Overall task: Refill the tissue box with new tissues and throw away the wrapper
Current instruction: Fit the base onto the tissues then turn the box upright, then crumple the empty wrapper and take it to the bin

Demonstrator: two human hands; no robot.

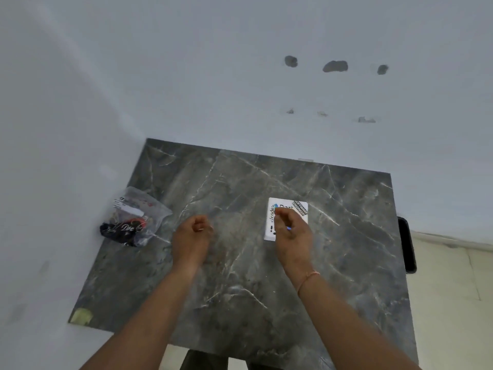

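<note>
white box (pixel 298 209): near half hidden behind right hand (pixel 292 233) | bag (pixel 134 217) contents: unreadable | dark object (pixel 406 244) past table's right edge: unidentifiable

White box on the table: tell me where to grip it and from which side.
The white box looks to lie flat on the table, stickers up, right hand over its near half. Probably best to come from above with that hand and pinch its two long side edges; the flat top offers no hold.
</note>
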